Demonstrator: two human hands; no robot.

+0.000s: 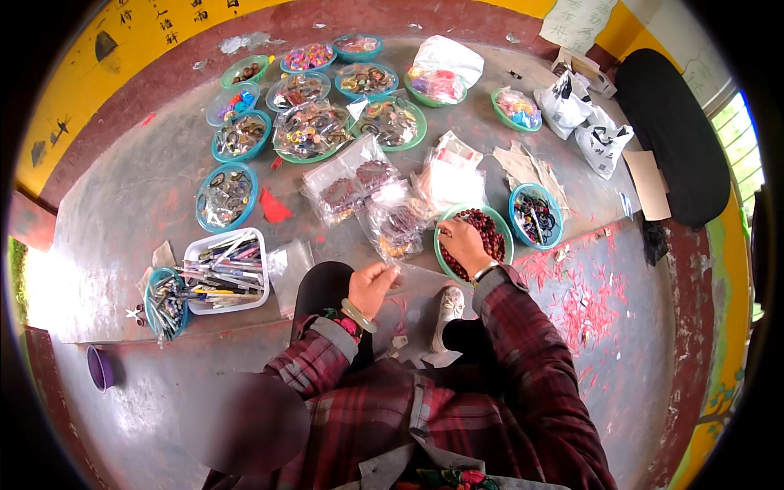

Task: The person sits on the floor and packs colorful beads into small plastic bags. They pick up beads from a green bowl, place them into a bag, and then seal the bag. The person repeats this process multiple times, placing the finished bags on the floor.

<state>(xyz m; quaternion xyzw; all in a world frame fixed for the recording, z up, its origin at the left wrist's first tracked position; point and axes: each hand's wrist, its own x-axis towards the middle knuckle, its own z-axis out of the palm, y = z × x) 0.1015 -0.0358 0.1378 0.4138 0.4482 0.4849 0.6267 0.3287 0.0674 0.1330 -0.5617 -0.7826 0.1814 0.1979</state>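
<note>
My left hand (371, 291) is closed in a pinch on the edge of a clear plastic bag (426, 280), which stretches to the right over my lap. At the right, my right hand (464, 245) reaches into a round green basket (510, 237) of dark red bead bracelets (488, 230). Its fingers are curled together on the beads at the basket's left side; the fingertips are partly hidden. Just beyond my hands lie clear packets (397, 214) with bead bracelets inside. More packets of dark red bracelets (339, 191) lie behind them.
A white tray of pens (263, 282) and a teal basket of pens (181, 325) stand at left. Teal basket (559, 237) sits right of the beads. Several baskets of packaged trinkets (310, 131) fill the back. White plastic bags (603, 147) stand far right; scissors (135, 314) lie far left.
</note>
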